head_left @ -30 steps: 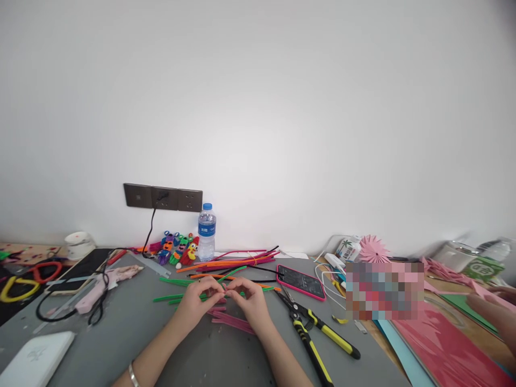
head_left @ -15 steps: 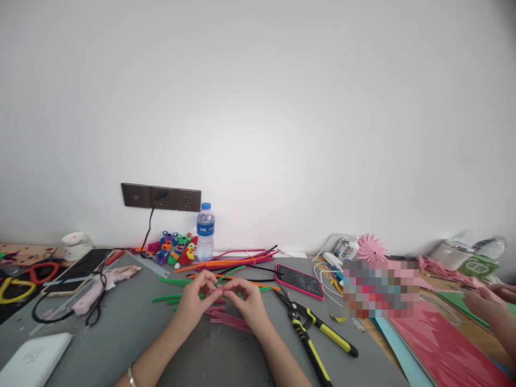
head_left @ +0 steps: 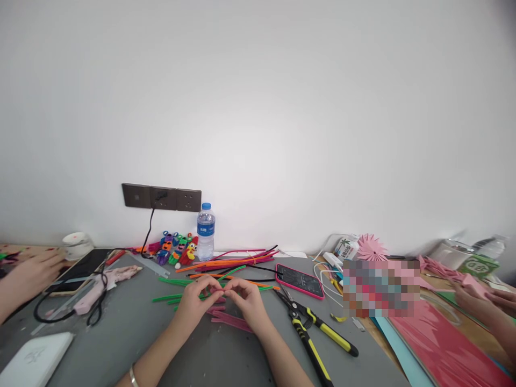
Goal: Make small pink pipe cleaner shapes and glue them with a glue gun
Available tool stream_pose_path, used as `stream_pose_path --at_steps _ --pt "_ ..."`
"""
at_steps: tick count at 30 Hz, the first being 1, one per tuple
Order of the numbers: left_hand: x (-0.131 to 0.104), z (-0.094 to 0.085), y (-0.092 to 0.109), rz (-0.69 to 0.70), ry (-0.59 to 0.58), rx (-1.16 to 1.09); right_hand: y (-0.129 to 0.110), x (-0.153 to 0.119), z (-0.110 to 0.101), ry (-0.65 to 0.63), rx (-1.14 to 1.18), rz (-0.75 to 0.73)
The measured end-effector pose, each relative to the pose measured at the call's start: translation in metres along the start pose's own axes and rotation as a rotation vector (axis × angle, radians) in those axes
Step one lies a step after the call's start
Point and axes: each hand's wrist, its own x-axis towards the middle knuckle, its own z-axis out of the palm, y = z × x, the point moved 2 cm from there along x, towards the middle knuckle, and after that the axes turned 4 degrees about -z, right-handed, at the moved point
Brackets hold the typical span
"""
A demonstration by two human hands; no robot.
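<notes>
My left hand point(head_left: 202, 300) and my right hand point(head_left: 244, 302) meet low in the middle of the view. Thumb and fingers of each are pinched together, fingertips nearly touching. Whatever lies between them is too small and covered to name. Green pipe cleaners point(head_left: 168, 298) stick out beside and behind my left hand. Pink pipe cleaners point(head_left: 230, 321) lie below, partly hidden by my right hand. Orange pipe cleaners point(head_left: 209, 265) lie in a bundle farther back. To the right of my right hand rest yellow-and-black pliers point(head_left: 309, 318), their handles spread.
Small pipe-cleaner figures point(head_left: 177, 249) and a water bottle point(head_left: 206, 236) stand by the wall. A pink-cased phone point(head_left: 300, 281) lies right of centre. At left are a pink glue gun point(head_left: 89, 299), a white box point(head_left: 35, 359) and a person's hand point(head_left: 38, 275). Another person's hands point(head_left: 478, 302) hold pink paper at right.
A person's hand has come in at the far left, and the orange and yellow scissors there no longer show. The hands at right have shifted left. My hands have barely moved.
</notes>
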Motion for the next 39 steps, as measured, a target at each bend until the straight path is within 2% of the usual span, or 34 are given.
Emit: stream_pose_path --at_steps 8,13,22,27,30,39 --pt "0.000 -0.002 -0.002 0.090 0.035 0.083 0.004 -0.001 0.001 -0.008 0.042 0.004" --pt "0.000 -0.003 -0.001 0.106 0.010 0.128 0.007 -0.002 0.003 -0.008 0.091 0.014" --pt "0.000 -0.006 0.009 0.132 -0.078 0.123 -0.003 -0.001 0.003 -0.151 0.152 0.059" --pt "0.001 -0.004 0.007 0.070 -0.030 0.128 0.001 0.002 0.002 -0.058 0.114 0.058" --pt "0.001 -0.002 0.002 0.084 -0.022 0.149 0.002 0.003 0.001 -0.008 0.081 0.060" --pt "-0.001 -0.004 -0.002 0.050 -0.075 0.261 0.006 0.001 0.001 0.010 -0.101 0.046"
